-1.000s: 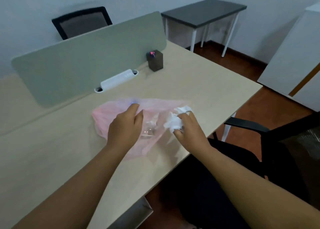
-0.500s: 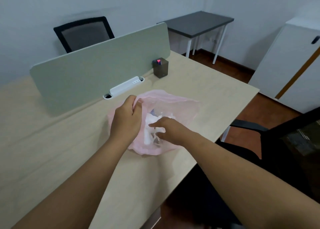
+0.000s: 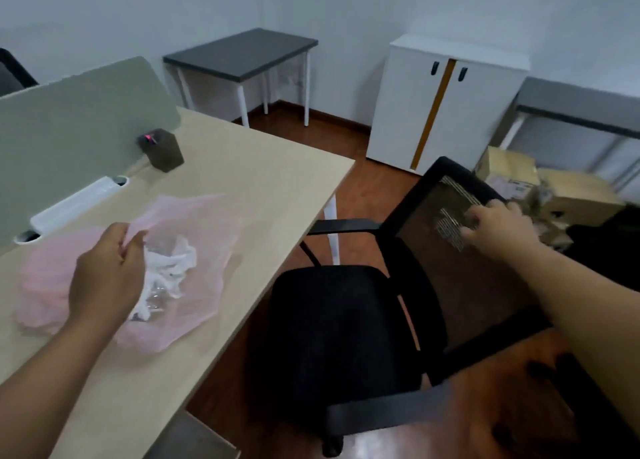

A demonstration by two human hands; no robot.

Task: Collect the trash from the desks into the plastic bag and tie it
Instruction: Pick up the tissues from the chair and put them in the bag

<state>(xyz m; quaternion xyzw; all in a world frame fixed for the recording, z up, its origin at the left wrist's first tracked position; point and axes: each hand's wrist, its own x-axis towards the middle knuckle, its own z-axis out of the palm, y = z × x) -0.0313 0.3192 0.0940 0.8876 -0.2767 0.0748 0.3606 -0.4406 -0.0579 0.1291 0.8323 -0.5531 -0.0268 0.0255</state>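
Observation:
A thin pink plastic bag (image 3: 204, 250) lies on the light wooden desk (image 3: 263, 178). Crumpled white paper (image 3: 173, 261) and something clear sit inside it. My left hand (image 3: 104, 278) pinches the bag's rim at its near left side. My right hand (image 3: 498, 230) is far off to the right, with its fingers curled over the top edge of the black mesh chair's backrest (image 3: 450, 195).
A grey divider panel (image 3: 79, 126) runs along the desk's back, with a white strip (image 3: 76, 202) and a dark pen holder (image 3: 162, 150) in front. The black chair's seat (image 3: 332, 337) stands beside the desk. A dark table (image 3: 242, 53), white cabinet (image 3: 450, 101) and cardboard boxes (image 3: 568, 195) stand behind.
My right hand dropped the white paper into the bag, left it and swung right to grip the chair's backrest. The view turned to the right. My left hand stays on the bag.

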